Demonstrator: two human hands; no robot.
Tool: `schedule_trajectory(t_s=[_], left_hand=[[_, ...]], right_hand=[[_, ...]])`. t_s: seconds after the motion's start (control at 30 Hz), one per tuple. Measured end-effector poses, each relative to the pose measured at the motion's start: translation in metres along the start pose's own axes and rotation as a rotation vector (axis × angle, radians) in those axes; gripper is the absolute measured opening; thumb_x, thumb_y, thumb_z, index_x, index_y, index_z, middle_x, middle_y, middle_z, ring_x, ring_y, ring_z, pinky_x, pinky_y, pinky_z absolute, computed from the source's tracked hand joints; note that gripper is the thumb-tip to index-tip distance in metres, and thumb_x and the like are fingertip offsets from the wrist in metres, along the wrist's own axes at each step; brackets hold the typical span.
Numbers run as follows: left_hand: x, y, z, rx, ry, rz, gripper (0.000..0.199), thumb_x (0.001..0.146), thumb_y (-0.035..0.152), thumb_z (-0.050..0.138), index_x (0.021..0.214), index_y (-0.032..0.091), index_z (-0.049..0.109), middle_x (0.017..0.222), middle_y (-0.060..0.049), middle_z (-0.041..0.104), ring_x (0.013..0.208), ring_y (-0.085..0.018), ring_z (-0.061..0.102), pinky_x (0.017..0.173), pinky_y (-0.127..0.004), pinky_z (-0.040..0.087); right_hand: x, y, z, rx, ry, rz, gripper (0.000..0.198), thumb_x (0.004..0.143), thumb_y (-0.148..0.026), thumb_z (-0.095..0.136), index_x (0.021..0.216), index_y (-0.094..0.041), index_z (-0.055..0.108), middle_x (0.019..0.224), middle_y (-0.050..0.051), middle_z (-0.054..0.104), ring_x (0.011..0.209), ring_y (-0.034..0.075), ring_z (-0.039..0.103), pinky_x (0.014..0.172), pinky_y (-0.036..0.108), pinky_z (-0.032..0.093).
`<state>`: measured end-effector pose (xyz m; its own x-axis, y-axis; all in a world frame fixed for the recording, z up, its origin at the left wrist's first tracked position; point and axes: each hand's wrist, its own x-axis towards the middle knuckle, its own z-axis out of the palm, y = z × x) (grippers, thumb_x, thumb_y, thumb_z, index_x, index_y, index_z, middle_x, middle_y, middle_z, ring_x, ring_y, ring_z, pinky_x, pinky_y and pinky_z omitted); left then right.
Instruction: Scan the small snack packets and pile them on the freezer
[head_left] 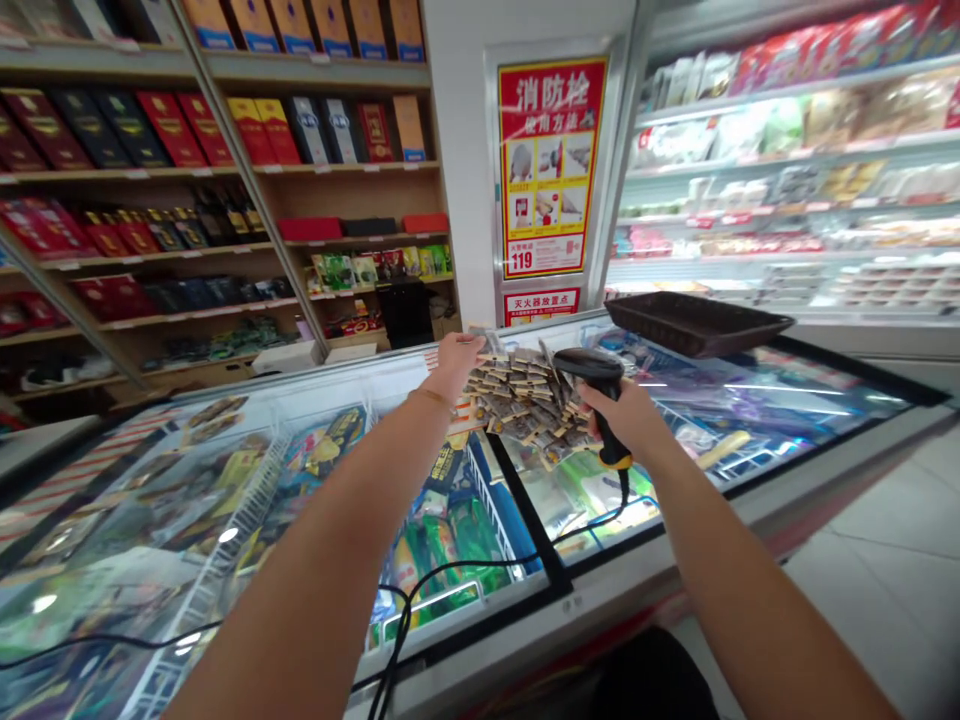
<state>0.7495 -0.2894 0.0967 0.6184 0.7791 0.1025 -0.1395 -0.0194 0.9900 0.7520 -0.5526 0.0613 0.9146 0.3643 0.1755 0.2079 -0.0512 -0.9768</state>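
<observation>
My right hand [634, 415] is wrapped round the grip of a black barcode scanner [589, 368] with a yellow-edged base. The scanner's head points left, over a heap of small brown-and-tan packets [529, 395] on the freezer's glass top. At the left edge of this heap, my left hand [456, 365] has its fingers closed. A pale edge shows just past the fingertips, but what they grip cannot be made out. From the scanner's base a black cable [450, 565] runs down and left across the glass.
Frozen bags in wire baskets show through the chest freezer's glass [300, 470]. A dark brown tray [697, 322] lies on the freezer's far right part. Shelves of boxes [330, 130] stand behind at left, a lit refrigerated shelf [787, 200] at right, with a red poster [551, 170] between.
</observation>
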Motion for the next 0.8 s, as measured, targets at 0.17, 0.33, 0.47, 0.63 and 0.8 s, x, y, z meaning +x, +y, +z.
schedule_trajectory(t_s=[0.17,0.33,0.47,0.63,0.8], left_hand=[[0.004,-0.009,0.009,0.282,-0.084,0.104,0.02,0.082,0.026,0.072,0.069,0.015,0.062,0.066,-0.004,0.065,0.066,-0.017,0.069,0.065,-0.026,0.055],[0.01,-0.009,-0.035,0.514,-0.042,0.286,0.03,0.085,0.044,0.066,0.069,0.02,0.061,0.073,-0.006,0.07,0.075,-0.02,0.068,0.069,-0.028,0.052],[0.019,-0.024,-0.108,0.538,0.067,0.272,0.021,0.079,0.029,0.071,0.064,0.021,0.06,0.07,-0.006,0.066,0.089,-0.025,0.067,0.08,-0.031,0.051],[0.01,-0.046,-0.242,0.733,0.289,0.246,0.012,0.073,0.017,0.07,0.08,0.021,0.061,0.094,-0.012,0.068,0.105,-0.031,0.064,0.101,-0.042,0.044],[-0.019,-0.043,-0.375,1.031,0.609,0.057,0.043,0.068,0.019,0.072,0.107,0.014,0.056,0.132,-0.029,0.053,0.132,-0.048,0.043,0.108,-0.064,0.031]], right_hand=[[-0.001,-0.002,0.003,-0.008,-0.013,-0.006,0.028,0.074,-0.041,0.074,0.076,-0.019,0.057,0.055,0.0,0.062,0.036,0.013,0.054,0.037,0.025,0.043],[-0.005,-0.01,0.031,-0.042,-0.066,-0.006,0.028,0.075,-0.041,0.074,0.077,-0.019,0.056,0.058,0.0,0.063,0.035,0.013,0.054,0.037,0.026,0.044],[-0.006,-0.011,0.072,-0.026,-0.152,-0.044,0.029,0.076,-0.044,0.073,0.078,-0.021,0.056,0.06,0.001,0.063,0.037,0.014,0.054,0.037,0.027,0.045],[-0.013,-0.008,0.138,0.02,-0.228,-0.091,0.031,0.079,-0.048,0.069,0.085,-0.02,0.057,0.063,0.001,0.064,0.04,0.014,0.057,0.039,0.026,0.046],[-0.034,-0.007,0.189,-0.116,-0.326,-0.128,0.03,0.082,-0.049,0.066,0.084,-0.02,0.057,0.048,-0.002,0.056,0.039,0.016,0.057,0.043,0.025,0.046]])
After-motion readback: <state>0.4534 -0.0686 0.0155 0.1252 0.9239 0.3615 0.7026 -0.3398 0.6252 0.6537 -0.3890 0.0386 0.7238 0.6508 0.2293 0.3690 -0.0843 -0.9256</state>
